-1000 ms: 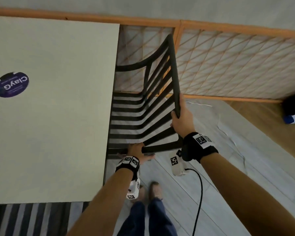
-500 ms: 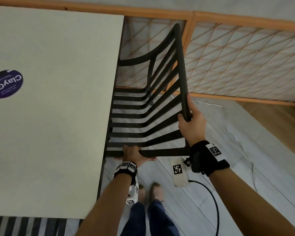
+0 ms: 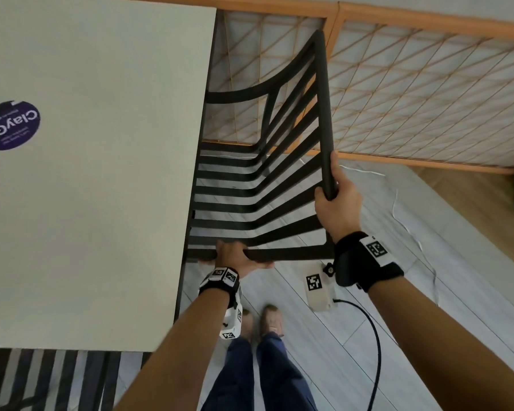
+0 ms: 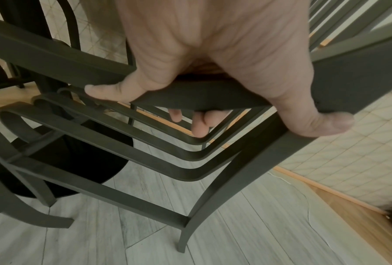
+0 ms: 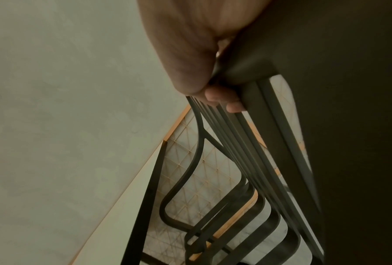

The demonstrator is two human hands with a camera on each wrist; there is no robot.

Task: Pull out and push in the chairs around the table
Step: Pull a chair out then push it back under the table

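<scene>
We note the black slatted chair (image 3: 258, 185) at frame centre, its seat partly under the table (image 3: 101, 173). The left hand (image 3: 235, 258) grips the side rail; the right hand (image 3: 337, 209) wraps the backrest top. We advise moving both hands evenly, legs sliding level.

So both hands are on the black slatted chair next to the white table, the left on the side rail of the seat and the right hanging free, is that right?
Not quite. The right hand is not free: it grips the top rail of the black slatted chair, as the head view and right wrist view show. The rest holds: the left hand grips the seat's side rail beside the white table.
</scene>
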